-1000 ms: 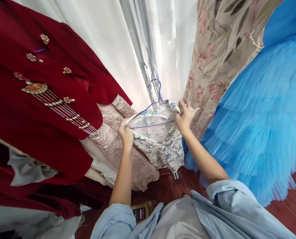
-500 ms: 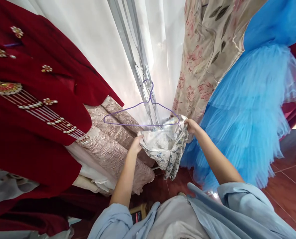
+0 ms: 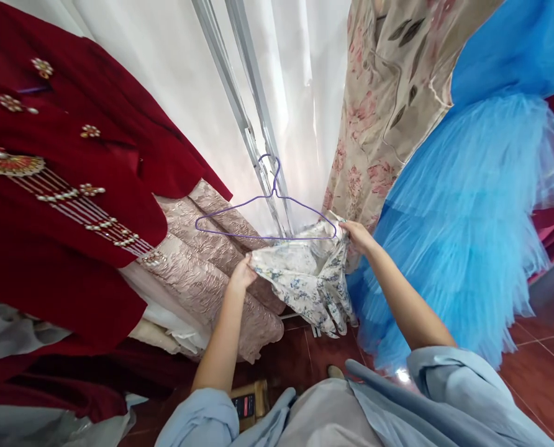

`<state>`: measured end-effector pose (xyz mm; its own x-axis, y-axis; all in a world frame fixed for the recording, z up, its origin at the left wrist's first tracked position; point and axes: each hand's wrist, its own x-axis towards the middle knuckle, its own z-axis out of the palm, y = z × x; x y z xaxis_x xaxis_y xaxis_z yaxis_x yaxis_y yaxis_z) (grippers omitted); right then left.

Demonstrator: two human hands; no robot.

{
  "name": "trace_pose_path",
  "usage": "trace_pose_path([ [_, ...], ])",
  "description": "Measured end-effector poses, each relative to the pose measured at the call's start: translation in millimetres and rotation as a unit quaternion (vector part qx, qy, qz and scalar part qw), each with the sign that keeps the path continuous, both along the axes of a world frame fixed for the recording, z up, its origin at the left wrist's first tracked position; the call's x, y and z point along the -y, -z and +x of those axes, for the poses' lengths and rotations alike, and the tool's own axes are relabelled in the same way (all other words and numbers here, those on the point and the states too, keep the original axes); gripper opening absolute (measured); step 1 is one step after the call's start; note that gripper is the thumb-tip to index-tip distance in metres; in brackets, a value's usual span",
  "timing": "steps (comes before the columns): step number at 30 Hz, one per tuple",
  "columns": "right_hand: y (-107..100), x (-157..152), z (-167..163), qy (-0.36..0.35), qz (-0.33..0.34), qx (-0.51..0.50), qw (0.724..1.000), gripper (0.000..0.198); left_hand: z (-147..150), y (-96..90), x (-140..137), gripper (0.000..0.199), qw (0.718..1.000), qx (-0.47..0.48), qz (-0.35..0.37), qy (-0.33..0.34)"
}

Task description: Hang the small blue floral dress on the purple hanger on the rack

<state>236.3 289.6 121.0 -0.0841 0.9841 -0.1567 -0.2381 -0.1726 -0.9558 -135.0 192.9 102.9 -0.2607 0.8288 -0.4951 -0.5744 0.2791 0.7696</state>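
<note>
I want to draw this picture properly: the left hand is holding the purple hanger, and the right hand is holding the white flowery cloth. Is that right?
Not quite: the left hand holds the white flowery cloth, not the purple hanger, as the head view shows. The right hand holds it too, as you said.

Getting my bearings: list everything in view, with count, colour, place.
poles: 2, grey, upper middle
hanger: 1, purple, before poles
floral garment: 1, white-blue, centre
curtain: count unclear, white, behind poles
jacket: 1, red, left
ornaments: several, gold-white, on jacket
skirt: apparently 1, pink, beside jacket
floral dress: 1, beige, upper right
ruffled dress: 1, blue, right
cloths: several, maroon, pale, lower left
tiles: several, red, underfoot
box: 1, brown, bottom
shoe: 1, brownish, bottom
sleeves: 2, light blue, bottom
left grip: 1, bare, garment's left
right grip: 1, bare, garment's right
</note>
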Motion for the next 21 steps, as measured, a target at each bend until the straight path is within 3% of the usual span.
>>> trace_pose_path([
  [4, -39, -1, -6, -0.027, 0.096, 0.001, 0.995, 0.031, -13, -56.9, -19, 0.022, 0.992, 0.057, 0.098, -0.045],
  [7, -55, 16, -6, -0.019, 0.152, 0.068, 0.986, 0.033, -21, -92.3, -13, 0.044, 0.984, 0.076, 0.158, -0.022],
  [12, -69, 55, -13, 0.049, 0.284, 0.267, 0.92, 0.034, -40, -134.4, -2, 0.081, 0.985, 0.022, 0.159, 0.067],
  [16, -76, 84, -35, 0.089, 0.286, 0.399, 0.867, 0.033, -67, -158.8, -3, 0.098, 0.982, -0.064, 0.145, 0.103],
  [21, -71, 102, -65, 0.088, 0.261, 0.44, 0.854, 0.032, -102, -178.9, 0, 0.106, 0.97, -0.144, 0.119, 0.153],
])
